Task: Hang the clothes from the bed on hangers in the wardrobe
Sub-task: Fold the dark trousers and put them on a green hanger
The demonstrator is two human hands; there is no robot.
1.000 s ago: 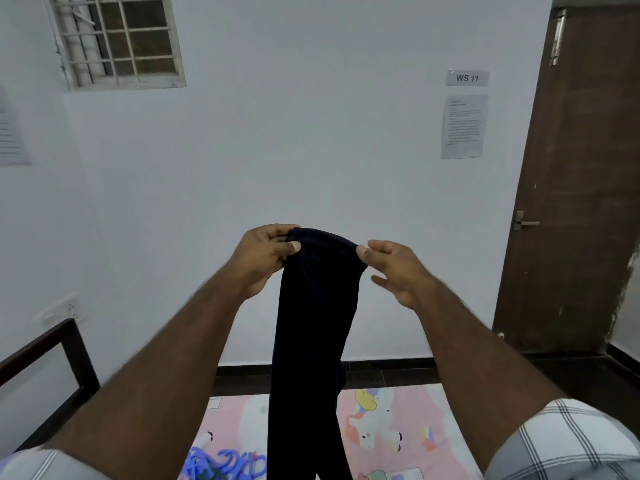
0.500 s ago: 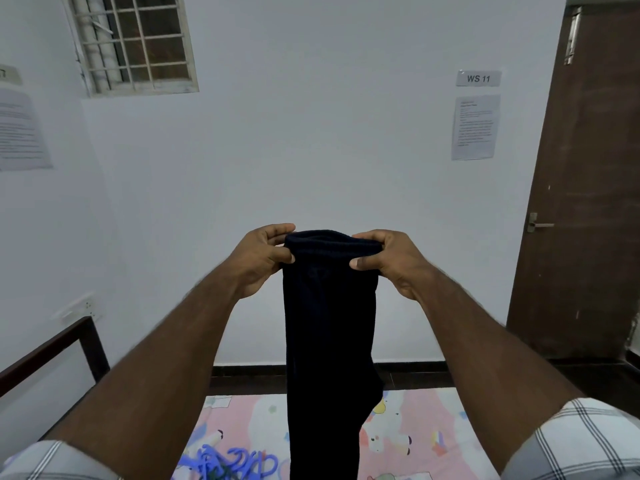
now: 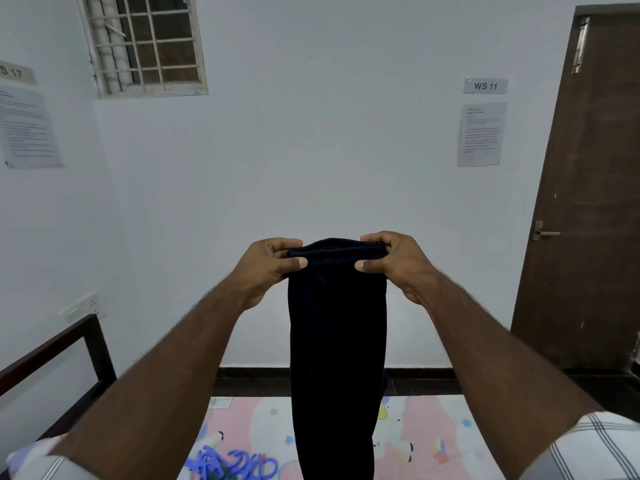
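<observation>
A dark navy garment (image 3: 337, 341), folded lengthwise, hangs straight down in front of me at chest height. My left hand (image 3: 268, 268) pinches its top left corner between thumb and fingers. My right hand (image 3: 394, 261) pinches the top right corner the same way, so the top edge is stretched flat between both hands. Below lies the bed with a pink cartoon-print sheet (image 3: 422, 434). A heap of blue plastic hangers (image 3: 235, 465) rests on the sheet at the lower left. No wardrobe is in view.
A white wall faces me, with a barred window (image 3: 145, 43) at the top left and paper notices (image 3: 481, 133) on it. A brown door (image 3: 588, 202) stands shut at the right. The bed's dark wooden frame (image 3: 62, 351) runs along the left.
My right hand has closed its pinch on the garment's top right corner. Both hands moved apart, spreading the top edge wider and flatter. The view has shifted slightly left.
</observation>
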